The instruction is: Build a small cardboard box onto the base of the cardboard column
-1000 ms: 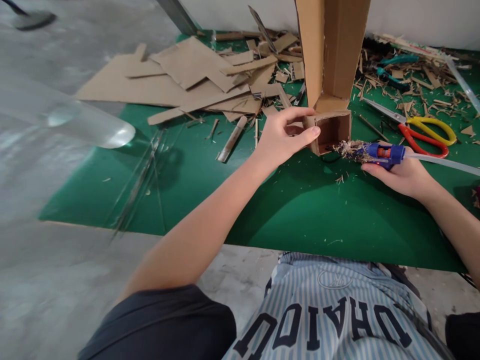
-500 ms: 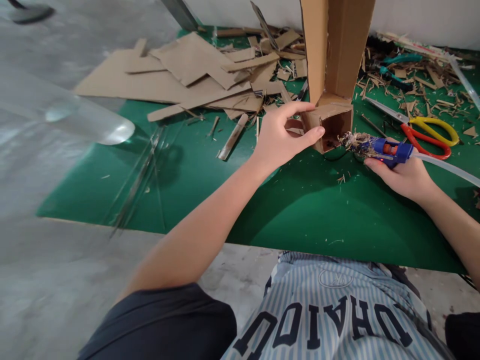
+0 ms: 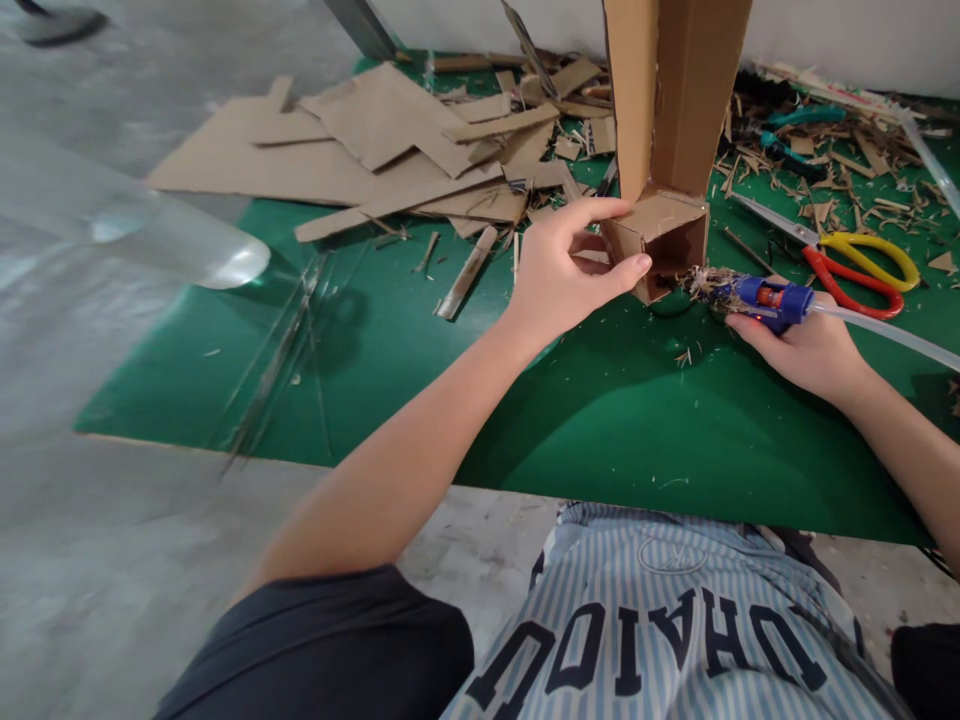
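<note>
My left hand (image 3: 566, 265) grips the left side of a small open cardboard box (image 3: 667, 215), thumb at its front edge. The box joins the foot of a tall folded cardboard column (image 3: 675, 100) that runs out of the top of view. My right hand (image 3: 806, 345) is closed around a blue hot glue gun (image 3: 765, 300) with a small red light lit. Cardboard shreds cling to the gun's front, and its nozzle points left into the box's opening. A clear glue stick (image 3: 885, 330) sticks out of its rear. The nozzle's very tip is hard to see.
Scissors (image 3: 847, 255) with red and yellow handles lie right of the box. Cardboard sheets and strips (image 3: 375, 140) cover the green tabletop's (image 3: 600, 430) back left. Teal-handled pliers (image 3: 795, 150) sit among scraps at the back right. Thin clear sticks (image 3: 281, 350) lie at left.
The glue gun has shifted slightly left along the box's opening. The box has tilted a little, showing more of its top face. My left hand keeps its hold.
</note>
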`<state>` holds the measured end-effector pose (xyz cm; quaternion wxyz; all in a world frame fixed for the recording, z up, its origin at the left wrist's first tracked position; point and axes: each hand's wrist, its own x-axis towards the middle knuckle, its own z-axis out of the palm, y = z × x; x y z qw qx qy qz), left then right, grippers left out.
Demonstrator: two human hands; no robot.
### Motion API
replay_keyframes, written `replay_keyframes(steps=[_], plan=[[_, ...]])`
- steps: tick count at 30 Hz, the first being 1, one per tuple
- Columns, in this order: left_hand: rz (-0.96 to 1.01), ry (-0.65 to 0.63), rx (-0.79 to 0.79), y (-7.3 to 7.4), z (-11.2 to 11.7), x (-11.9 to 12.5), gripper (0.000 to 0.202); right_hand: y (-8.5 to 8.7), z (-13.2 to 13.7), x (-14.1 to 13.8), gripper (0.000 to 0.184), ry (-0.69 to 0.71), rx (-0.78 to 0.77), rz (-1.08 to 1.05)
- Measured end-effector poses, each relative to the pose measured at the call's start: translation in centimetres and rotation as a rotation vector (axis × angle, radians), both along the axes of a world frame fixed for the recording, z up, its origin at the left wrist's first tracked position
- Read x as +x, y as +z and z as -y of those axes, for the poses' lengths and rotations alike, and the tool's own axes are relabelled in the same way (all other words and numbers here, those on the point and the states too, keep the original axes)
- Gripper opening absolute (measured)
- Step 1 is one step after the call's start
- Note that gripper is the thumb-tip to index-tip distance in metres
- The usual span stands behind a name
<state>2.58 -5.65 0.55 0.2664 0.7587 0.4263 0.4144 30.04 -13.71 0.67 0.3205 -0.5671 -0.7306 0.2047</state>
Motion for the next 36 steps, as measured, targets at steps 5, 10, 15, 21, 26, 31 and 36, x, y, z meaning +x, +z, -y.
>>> replay_keyframes(steps=[5, 10, 15, 21, 26, 31, 36], plan=[[-0.024, -0.028, 0.062, -0.1, -0.1, -0.2, 0.052, -0.7, 0.1, 0.3, 0.032, -0.019, 0.058, -0.095], [-0.006, -0.029, 0.084, 0.2, 0.4, 0.0, 0.053, -0.5, 0.3, 0.1, 0.030, 0.075, 0.060, -0.002], [-0.011, -0.041, 0.112, 0.6, 0.8, 0.1, 0.051, -0.5, 0.1, -0.1, 0.030, 0.042, 0.081, 0.005], [-0.008, -0.014, 0.094, 1.4, 1.3, 0.4, 0.049, -0.5, 0.3, 0.1, 0.030, -0.045, 0.097, 0.028], [-0.046, -0.036, 0.120, 1.2, 1.3, 0.3, 0.052, 0.1, 0.6, -0.3, 0.031, 0.011, 0.073, 0.041], [-0.051, -0.049, 0.143, 1.1, 1.1, 0.1, 0.057, 0.2, 0.3, -0.4, 0.031, -0.013, 0.034, 0.028], [-0.001, -0.029, 0.126, 1.6, 1.4, 0.3, 0.055, -0.2, 0.3, 0.0, 0.034, -0.105, 0.017, -0.065]])
